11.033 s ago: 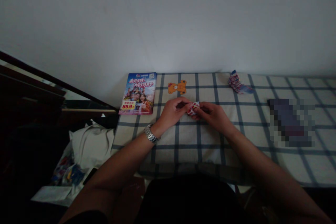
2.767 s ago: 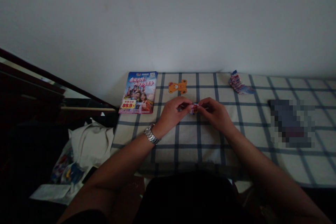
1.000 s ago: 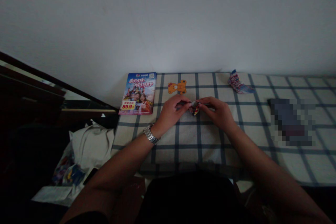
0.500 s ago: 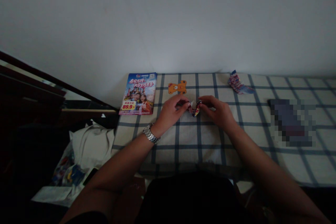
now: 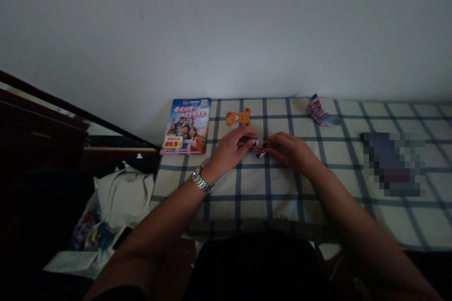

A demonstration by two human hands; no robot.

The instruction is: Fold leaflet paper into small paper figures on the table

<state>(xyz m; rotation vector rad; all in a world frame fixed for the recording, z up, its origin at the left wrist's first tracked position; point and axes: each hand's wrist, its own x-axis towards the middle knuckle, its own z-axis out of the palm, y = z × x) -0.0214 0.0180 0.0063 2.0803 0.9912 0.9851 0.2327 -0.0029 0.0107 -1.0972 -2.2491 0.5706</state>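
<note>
Between my two hands is a small folded strip of printed paper (image 5: 259,149), dark red and blue with a pale patch. My left hand (image 5: 235,146), with a metal watch (image 5: 202,180) on its wrist, pinches the strip's left end. The right end is pinched in the fingers of my right hand (image 5: 291,150). Both hands are just above or on the checked cloth (image 5: 250,197); I cannot tell which. Just beyond my left hand lies a flat orange bear figure (image 5: 238,117). Farther off to the right is a crumpled, pleated printed paper (image 5: 321,114).
A stack of printed flyers (image 5: 185,127) lies at the cloth's left end, by the wall (image 5: 226,28). A dark, pixelated flat object (image 5: 390,164) rests at the right. White bags (image 5: 123,193) stand low on the left, beside dark wooden furniture (image 5: 38,131).
My right hand has turned and lowered slightly, its fingers now covering more of the strip's right end. The strip's bend has changed shape. My left hand has hardly moved.
</note>
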